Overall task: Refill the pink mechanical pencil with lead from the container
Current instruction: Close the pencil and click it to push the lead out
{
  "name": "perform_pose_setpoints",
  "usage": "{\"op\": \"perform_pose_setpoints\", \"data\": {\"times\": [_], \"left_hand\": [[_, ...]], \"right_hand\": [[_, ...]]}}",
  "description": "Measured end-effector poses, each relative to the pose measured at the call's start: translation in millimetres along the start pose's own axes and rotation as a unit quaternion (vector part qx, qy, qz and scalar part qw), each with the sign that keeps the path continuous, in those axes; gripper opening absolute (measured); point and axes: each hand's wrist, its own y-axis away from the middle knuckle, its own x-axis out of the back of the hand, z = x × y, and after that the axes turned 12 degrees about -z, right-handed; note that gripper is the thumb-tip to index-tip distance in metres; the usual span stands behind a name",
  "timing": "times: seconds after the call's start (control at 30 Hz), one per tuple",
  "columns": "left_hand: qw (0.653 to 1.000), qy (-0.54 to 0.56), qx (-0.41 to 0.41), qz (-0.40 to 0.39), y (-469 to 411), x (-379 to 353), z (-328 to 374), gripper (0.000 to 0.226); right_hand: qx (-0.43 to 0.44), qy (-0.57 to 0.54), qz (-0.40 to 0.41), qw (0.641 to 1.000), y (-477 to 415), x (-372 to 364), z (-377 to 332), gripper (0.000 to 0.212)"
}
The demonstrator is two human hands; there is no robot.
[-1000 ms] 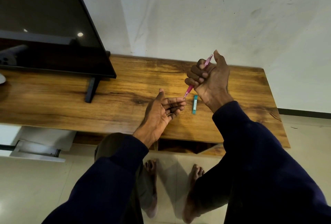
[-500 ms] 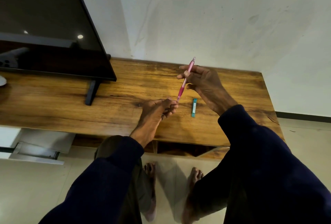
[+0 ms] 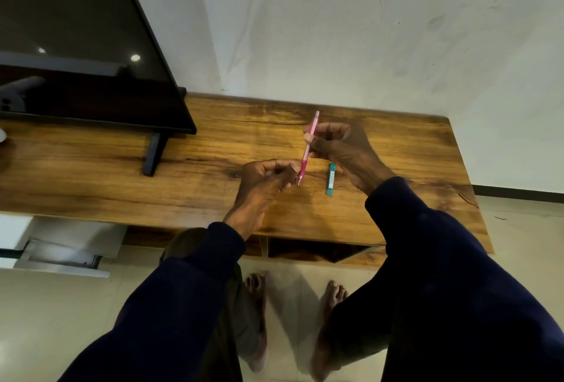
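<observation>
While both hands work at the pencil, things stand like this:

Pencil (image 3: 307, 149): pink, held steeply over the table (image 3: 195, 168), tip down and near, cap end up and far.

Right hand (image 3: 338, 145): fingers pinched on the upper barrel, gripping the pencil.

Left hand (image 3: 264, 178): curled at the tip end, fingertips bunched beside the point; whether they pinch a lead, the tip itself, or nothing is too small to tell.

Container (image 3: 330, 179): teal, lying flat on the table just right of the pencil tip, under the right wrist, touched by neither hand. Open or capped cannot be told.

Lead: none visible anywhere.

Done, by my reading: pencil picked up and steadied in both hands.

Left, by my reading: getting lead out of the container, if not already done, feeding it into the pencil, closing up, setting both down.

TV (image 3: 79, 46): far left, clear of the work.
</observation>
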Motion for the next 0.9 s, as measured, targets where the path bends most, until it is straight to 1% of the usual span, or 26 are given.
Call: {"op": "perform_pose_setpoints", "data": {"times": [0.1,0.23,0.27,0.33,0.43,0.5,0.57,0.63,0.9], "left_hand": [[1.0,-0.024,-0.011,-0.012,-5,0,-1,0.016],[0.997,-0.076,-0.016,-0.008,-10,3,-3,0.02],[0.995,-0.097,-0.018,0.002,-11,3,-4,0.019],[0.987,-0.154,-0.025,0.03,-12,4,-8,0.018],[0.978,-0.203,-0.035,0.043,-12,5,-16,0.018],[0.971,-0.232,-0.033,0.047,-13,5,-19,0.017],[0.964,-0.258,-0.028,0.055,-15,4,-21,0.017],[0.957,-0.282,-0.026,0.061,-17,2,-23,0.017],[0.95,-0.304,-0.016,0.074,-29,0,-26,0.021]], "right_hand": [[-0.001,0.005,0.003,1.0,-4,-3,6,0.026],[-0.013,0.032,0.021,0.999,-6,1,15,0.023],[-0.023,0.052,0.036,0.998,-5,4,18,0.022],[-0.046,0.129,0.08,0.987,-3,13,27,0.018],[-0.079,0.251,0.122,0.957,3,26,42,0.018],[-0.096,0.293,0.117,0.944,7,29,50,0.025],[-0.104,0.332,0.094,0.933,9,28,55,0.037],[-0.105,0.357,0.074,0.925,8,26,58,0.043],[-0.087,0.359,0.057,0.927,-7,20,55,0.04]]}}
